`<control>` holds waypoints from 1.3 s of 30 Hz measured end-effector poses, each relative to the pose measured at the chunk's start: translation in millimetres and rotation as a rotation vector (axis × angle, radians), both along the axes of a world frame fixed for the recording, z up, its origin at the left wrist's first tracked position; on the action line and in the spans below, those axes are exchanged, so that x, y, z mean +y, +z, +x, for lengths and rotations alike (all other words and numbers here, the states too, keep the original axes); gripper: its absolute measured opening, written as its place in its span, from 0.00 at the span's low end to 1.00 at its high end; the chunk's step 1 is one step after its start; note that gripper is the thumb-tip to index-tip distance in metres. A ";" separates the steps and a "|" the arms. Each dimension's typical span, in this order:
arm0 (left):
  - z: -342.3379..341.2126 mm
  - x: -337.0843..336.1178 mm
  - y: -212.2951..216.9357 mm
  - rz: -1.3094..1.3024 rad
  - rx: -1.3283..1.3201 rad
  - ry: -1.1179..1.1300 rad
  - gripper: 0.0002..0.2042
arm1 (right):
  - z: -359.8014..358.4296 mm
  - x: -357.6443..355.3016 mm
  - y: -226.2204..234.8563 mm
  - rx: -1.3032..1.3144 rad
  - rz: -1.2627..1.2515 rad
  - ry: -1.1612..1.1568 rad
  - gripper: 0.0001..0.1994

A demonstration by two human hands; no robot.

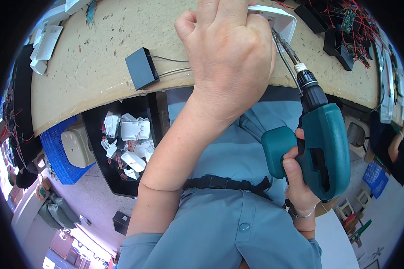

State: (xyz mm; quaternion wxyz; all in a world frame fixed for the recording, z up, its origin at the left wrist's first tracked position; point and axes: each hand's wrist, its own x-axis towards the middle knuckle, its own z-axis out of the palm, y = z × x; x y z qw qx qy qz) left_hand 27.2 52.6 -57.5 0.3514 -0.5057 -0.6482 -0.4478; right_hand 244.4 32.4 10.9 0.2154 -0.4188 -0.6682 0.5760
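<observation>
Grips teal soldering gun (328, 143) in right hand (296, 181), apparently soldering at white housing (287, 22), with hold of left hand (231, 49) unclear, and likely needs steady aim next.

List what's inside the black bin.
White plastic pieces and reddish bits show inside the black bin. Anything beneath them is hidden; the left forearm covers the bin's lower right corner.

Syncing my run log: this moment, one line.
left hand: at white plastic housing, fingertips hidden | right hand: gripping green soldering gun, tip near housing
</observation>
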 end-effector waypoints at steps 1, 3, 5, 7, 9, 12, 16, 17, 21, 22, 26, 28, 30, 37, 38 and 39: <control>0.8 -0.6 0.5 -0.013 -0.006 0.002 0.04 | -0.7 0.3 0.3 0.000 0.000 0.000 0.08; 1.0 -0.9 0.8 -0.026 -0.012 0.004 0.04 | -3.0 1.3 1.0 -0.011 0.020 0.011 0.08; 0.0 -1.2 0.6 -0.026 0.002 0.012 0.04 | -3.7 2.5 -0.9 -0.019 0.049 0.025 0.08; -0.2 -0.4 2.1 -0.021 0.011 0.016 0.04 | -5.4 3.4 -1.9 -0.028 0.078 0.037 0.07; 4.2 -4.3 9.8 -0.016 0.018 0.019 0.04 | -8.0 3.5 -1.8 -0.026 0.133 0.005 0.08; 17.2 -16.9 37.1 -0.459 -0.172 0.103 0.04 | -4.6 2.5 -1.2 -0.007 0.047 -0.019 0.12; 17.3 -17.3 36.6 -0.450 -0.154 0.114 0.04 | -0.4 3.0 -1.4 -0.066 0.115 0.010 0.16; 17.2 -17.5 36.7 -0.452 -0.142 0.120 0.04 | 1.0 3.0 -1.2 -0.088 0.127 0.014 0.17; 3.9 -5.4 10.6 -0.014 0.051 0.045 0.04 | 3.3 4.5 -3.3 -0.122 0.216 0.067 0.18; 12.7 -13.0 27.8 -0.231 -0.049 0.079 0.04 | 3.4 4.8 -4.0 -0.123 0.217 0.064 0.18; -0.1 -0.7 17.1 -0.013 0.050 0.042 0.04 | 1.6 6.7 -3.2 -0.101 0.203 0.064 0.16; 14.8 -8.3 37.6 -0.333 -0.148 0.075 0.04 | 0.8 6.8 -2.0 -0.120 0.231 0.091 0.15; 15.3 -8.2 37.5 -0.651 -0.343 0.111 0.04 | -1.7 1.7 -0.4 -0.022 0.042 -0.051 0.14; 1.1 -0.1 2.7 -0.027 0.025 0.033 0.04 | -1.2 7.4 0.1 -0.104 0.207 0.116 0.13; 1.8 -0.4 6.0 -0.034 0.020 0.033 0.04 | -3.4 5.0 0.2 -0.068 0.142 0.054 0.13; 6.4 -4.6 10.9 -0.034 0.020 0.032 0.04 | -4.7 3.5 0.4 -0.032 0.076 -0.009 0.13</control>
